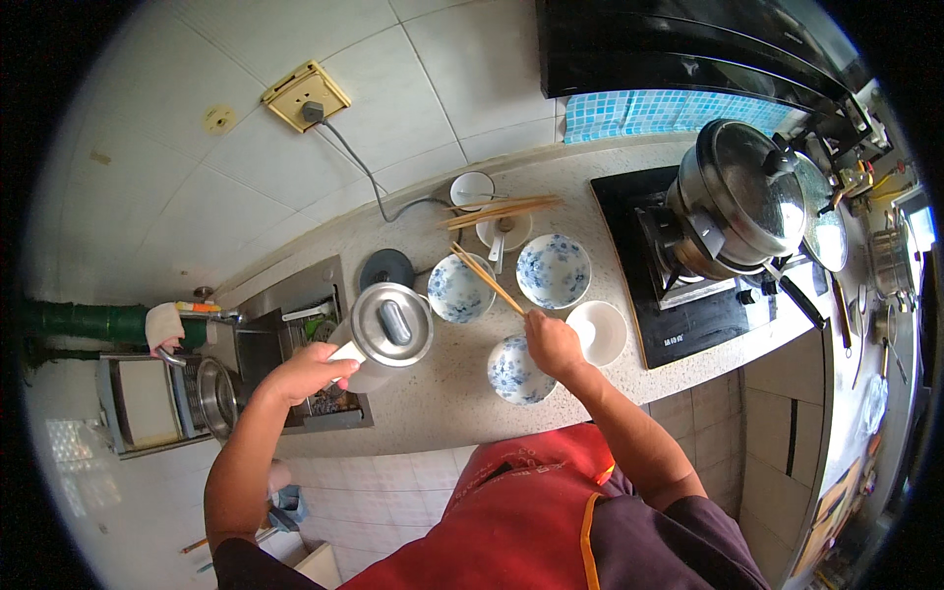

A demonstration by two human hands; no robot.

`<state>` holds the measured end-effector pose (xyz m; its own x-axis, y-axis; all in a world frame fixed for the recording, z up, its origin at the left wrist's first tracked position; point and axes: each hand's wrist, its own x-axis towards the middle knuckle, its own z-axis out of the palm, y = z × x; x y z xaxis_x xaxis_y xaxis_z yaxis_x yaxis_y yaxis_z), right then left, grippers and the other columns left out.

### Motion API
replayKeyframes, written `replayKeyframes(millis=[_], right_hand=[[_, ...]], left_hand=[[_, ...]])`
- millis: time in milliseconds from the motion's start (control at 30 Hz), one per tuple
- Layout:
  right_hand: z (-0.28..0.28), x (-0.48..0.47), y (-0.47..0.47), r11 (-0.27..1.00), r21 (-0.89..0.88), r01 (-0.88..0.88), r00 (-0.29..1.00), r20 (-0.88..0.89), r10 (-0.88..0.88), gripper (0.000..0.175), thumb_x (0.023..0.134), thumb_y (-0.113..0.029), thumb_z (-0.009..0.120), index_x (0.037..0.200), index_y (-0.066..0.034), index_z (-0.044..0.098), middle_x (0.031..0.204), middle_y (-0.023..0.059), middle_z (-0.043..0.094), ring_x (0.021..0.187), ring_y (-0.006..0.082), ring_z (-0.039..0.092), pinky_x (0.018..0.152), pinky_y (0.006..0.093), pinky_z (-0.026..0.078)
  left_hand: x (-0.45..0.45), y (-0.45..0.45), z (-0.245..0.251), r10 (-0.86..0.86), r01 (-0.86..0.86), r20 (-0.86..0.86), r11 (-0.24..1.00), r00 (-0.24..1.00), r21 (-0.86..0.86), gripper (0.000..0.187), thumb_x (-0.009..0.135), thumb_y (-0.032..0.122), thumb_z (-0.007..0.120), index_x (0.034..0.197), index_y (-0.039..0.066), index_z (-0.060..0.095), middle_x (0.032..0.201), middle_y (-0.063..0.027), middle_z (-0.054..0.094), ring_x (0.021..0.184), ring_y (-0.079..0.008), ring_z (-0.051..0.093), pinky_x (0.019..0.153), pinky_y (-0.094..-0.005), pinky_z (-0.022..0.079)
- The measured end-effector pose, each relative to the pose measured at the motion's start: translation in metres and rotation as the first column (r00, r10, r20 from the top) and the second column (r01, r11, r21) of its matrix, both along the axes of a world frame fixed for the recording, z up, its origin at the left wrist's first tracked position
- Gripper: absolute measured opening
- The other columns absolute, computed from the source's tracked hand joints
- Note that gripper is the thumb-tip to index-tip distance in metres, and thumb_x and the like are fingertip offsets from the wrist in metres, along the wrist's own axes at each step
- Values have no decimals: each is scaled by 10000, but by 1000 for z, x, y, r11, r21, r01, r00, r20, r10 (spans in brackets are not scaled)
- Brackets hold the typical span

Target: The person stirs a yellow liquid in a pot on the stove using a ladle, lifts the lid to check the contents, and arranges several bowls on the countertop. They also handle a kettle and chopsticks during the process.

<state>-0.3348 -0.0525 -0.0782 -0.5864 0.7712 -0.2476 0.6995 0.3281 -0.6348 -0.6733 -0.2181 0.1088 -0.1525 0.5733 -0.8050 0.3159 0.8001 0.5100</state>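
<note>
My left hand grips the white handle of an electric kettle with a steel lid, raised beside its dark round base. My right hand holds a pair of wooden chopsticks, their far ends over a blue-and-white floral bowl. A second floral bowl stands farther right, and a third lies partly behind my right hand. Beside that hand is a plain white bowl. Farther back, more chopsticks rest across a bowl with a white spoon, near a small white cup.
To the right, a lidded steel pot stands on a black gas hob under a range hood. A steel sink is at the left. The kettle base's cord runs along the counter to a wall socket.
</note>
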Motion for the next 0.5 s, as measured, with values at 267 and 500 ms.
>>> replayKeyframes(millis=[267, 500], right_hand=[[-3, 2, 3, 1000, 2, -9, 999, -40, 9, 210, 982, -230, 493, 979, -32, 564, 778, 255, 667, 735, 457, 650, 690, 561, 516], [-2, 5, 5, 999, -37, -5, 999, -41, 3, 237, 986, -247, 485, 981, -26, 573, 790, 258, 669, 758, 462, 651, 706, 560, 515]], left_hand=[[-10, 18, 4, -103, 103, -49, 995, 993, -1, 285, 927, 295, 658, 959, 12, 668, 779, -13, 634, 718, -94, 549, 656, -256, 421], [-7, 40, 11, -158, 151, -107, 986, 982, -74, 265, 929, 267, 656, 963, 5, 665, 781, -10, 643, 694, -86, 551, 645, -237, 408]])
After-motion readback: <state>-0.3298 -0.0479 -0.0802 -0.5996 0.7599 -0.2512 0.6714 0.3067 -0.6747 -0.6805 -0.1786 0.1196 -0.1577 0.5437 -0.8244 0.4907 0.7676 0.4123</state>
